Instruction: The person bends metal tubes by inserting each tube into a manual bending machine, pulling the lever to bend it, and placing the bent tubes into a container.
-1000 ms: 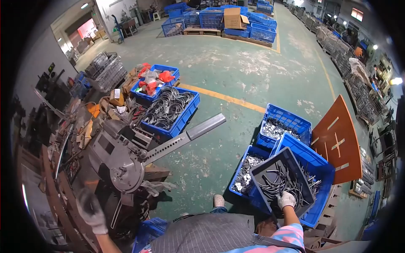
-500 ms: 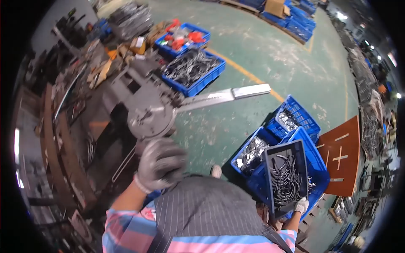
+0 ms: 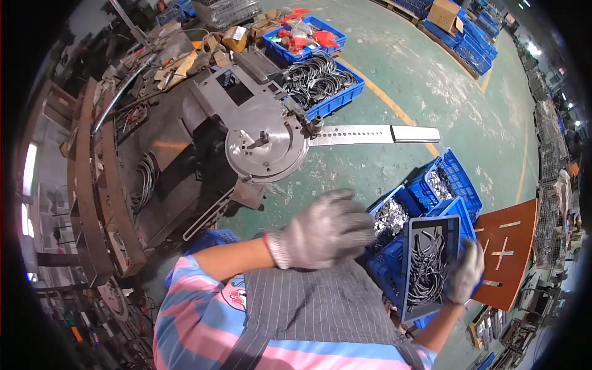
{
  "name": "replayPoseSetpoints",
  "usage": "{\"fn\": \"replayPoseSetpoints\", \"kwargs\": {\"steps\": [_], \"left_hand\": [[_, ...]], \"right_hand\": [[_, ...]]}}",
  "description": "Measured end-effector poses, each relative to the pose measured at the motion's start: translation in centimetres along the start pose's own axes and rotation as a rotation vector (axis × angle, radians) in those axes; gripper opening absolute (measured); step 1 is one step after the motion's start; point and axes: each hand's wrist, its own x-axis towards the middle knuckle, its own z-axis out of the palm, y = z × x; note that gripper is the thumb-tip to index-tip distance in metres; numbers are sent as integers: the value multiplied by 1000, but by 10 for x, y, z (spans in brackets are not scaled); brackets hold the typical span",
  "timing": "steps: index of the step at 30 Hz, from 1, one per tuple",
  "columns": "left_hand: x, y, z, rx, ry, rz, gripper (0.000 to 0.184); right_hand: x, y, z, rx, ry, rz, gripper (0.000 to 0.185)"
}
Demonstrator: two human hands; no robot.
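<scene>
My left hand (image 3: 327, 229), in a pale work glove, is in front of the apron, left of the blue crates. Its fingers point right, loosely stretched and slightly blurred, with nothing visible in them. My right hand (image 3: 467, 271), also gloved, is at the right side of a grey bin (image 3: 405, 280). Its fingers are up and apart, and whether it touches the rim is unclear. Curved dark metal rods (image 3: 427, 268) lie tangled in the bin. A bending machine with a round metal plate (image 3: 280, 161) stands ahead, its flat perforated arm (image 3: 351, 134) reaching right.
Blue crates of small shiny metal pieces (image 3: 390, 217) stand beside the grey bin. A brown board (image 3: 509, 253) leans at the right. Beyond the machine, a blue crate (image 3: 336, 103) holds bent rods. Steel beams (image 3: 92, 203) run along the left.
My left hand has moved right, away from the machine. My right hand has shifted from the bin's near corner up along its right side. The view has turned slightly.
</scene>
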Motion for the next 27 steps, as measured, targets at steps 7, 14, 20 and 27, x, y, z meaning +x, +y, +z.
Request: {"fn": "replayPoseSetpoints", "kwargs": {"steps": [7,14,20,27], "left_hand": [[-2,17,-37,295,-201,-157,32],[-37,11,-55,614,-124,-485,22],[-32,3,-37,654,-45,-539,19],[-37,-21,-45,693,83,-556,17]], "right_hand": [[101,-230,16,1815,-500,367,30],[104,-285,33,1474,-918,147,54],[129,-290,66,1318,-1102,245,59],[142,-298,80,1389,-1124,251,56]]}}
